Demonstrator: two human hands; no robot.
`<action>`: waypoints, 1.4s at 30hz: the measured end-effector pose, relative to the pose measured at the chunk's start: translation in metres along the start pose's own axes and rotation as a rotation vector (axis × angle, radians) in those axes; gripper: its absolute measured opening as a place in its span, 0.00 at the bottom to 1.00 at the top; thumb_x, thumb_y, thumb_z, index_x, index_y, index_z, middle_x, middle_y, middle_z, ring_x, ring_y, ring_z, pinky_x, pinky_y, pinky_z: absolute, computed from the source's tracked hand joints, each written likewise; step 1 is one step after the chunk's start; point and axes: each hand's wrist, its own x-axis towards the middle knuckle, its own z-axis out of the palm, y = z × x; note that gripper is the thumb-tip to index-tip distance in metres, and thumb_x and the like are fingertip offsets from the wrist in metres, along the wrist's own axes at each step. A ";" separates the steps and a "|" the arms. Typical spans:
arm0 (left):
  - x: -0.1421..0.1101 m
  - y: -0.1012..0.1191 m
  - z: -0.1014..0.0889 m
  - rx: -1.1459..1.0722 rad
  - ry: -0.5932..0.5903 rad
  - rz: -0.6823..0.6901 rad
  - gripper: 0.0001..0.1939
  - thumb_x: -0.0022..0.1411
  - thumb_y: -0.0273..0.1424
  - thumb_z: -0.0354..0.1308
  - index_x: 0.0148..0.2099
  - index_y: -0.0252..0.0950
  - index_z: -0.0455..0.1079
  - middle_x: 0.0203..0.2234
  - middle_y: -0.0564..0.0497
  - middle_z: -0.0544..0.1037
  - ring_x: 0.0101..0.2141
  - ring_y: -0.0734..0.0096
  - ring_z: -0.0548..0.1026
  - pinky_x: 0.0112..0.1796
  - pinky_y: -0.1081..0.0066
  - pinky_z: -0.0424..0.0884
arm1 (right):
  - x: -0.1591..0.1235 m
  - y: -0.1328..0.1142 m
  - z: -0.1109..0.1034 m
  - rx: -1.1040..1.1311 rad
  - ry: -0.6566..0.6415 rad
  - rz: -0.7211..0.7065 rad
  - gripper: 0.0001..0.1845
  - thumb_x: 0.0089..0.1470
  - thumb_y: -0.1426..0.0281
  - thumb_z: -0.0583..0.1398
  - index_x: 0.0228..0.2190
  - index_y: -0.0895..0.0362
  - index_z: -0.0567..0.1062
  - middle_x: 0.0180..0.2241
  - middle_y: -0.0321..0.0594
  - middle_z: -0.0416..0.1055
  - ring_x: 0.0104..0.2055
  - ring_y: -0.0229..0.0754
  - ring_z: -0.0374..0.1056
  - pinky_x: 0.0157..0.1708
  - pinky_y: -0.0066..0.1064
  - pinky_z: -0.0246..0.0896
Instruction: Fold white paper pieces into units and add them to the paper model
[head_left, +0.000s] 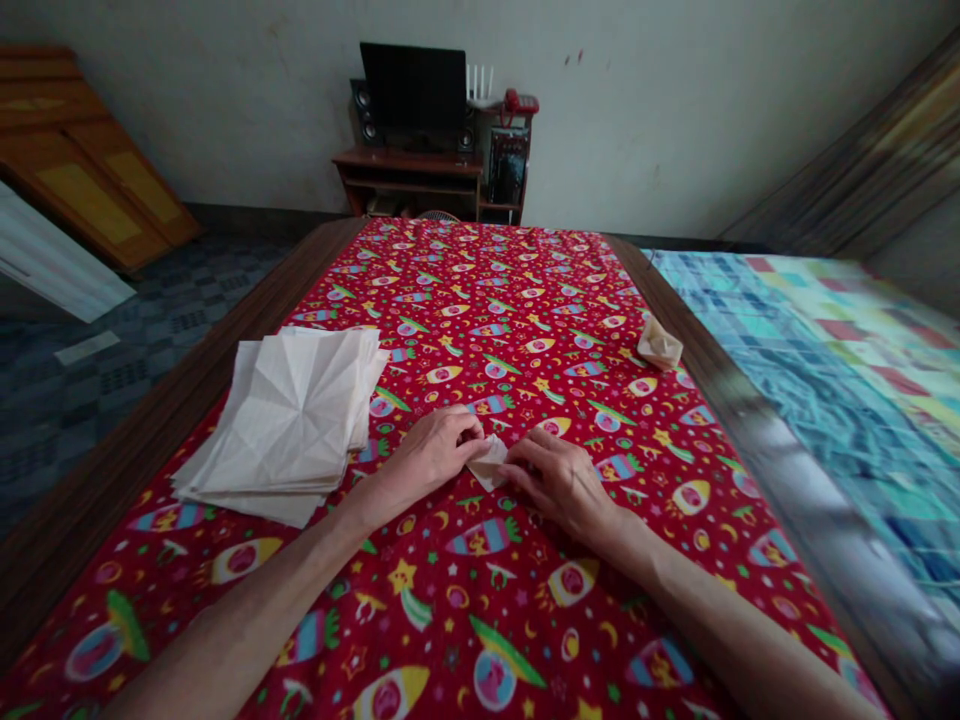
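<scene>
Pinching a small, folded, off-white paper piece [489,466] from either side, the left hand [436,446] and right hand [564,480] apparently steady it on the near red rocket-print cloth [480,590]; a creased white paper stack [296,415] lies left, seemingly within reach.

Small paper piece [490,467] partly hidden

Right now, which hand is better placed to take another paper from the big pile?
Probably the left hand: the pile of creased paper lies on its side, beside that forearm. The right hand is farther away, beyond the small folded paper.
</scene>
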 end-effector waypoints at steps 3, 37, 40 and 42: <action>-0.004 0.002 0.001 -0.112 0.032 0.006 0.06 0.60 0.30 0.58 0.30 0.36 0.71 0.27 0.54 0.75 0.29 0.73 0.73 0.31 0.75 0.65 | 0.003 0.001 -0.002 0.179 0.084 0.099 0.11 0.59 0.63 0.57 0.40 0.57 0.71 0.33 0.39 0.70 0.33 0.38 0.65 0.34 0.27 0.58; -0.013 -0.019 -0.005 0.027 0.352 0.015 0.07 0.62 0.28 0.48 0.31 0.37 0.64 0.27 0.51 0.71 0.31 0.69 0.70 0.35 0.70 0.66 | 0.014 0.018 -0.015 0.253 0.259 0.360 0.10 0.54 0.65 0.53 0.24 0.56 0.67 0.19 0.32 0.63 0.21 0.34 0.57 0.22 0.26 0.51; -0.014 -0.026 0.003 0.146 0.282 0.012 0.07 0.60 0.26 0.50 0.29 0.36 0.64 0.28 0.50 0.69 0.32 0.68 0.69 0.36 0.68 0.66 | 0.014 0.019 -0.014 0.164 0.178 0.405 0.10 0.53 0.66 0.53 0.24 0.56 0.68 0.18 0.33 0.65 0.20 0.35 0.59 0.22 0.26 0.50; -0.015 -0.029 0.006 0.229 0.253 -0.007 0.06 0.58 0.27 0.52 0.28 0.36 0.66 0.29 0.49 0.69 0.34 0.66 0.69 0.37 0.67 0.66 | 0.014 0.020 -0.012 0.075 0.118 0.422 0.10 0.53 0.67 0.53 0.23 0.55 0.69 0.19 0.33 0.67 0.20 0.35 0.60 0.23 0.26 0.49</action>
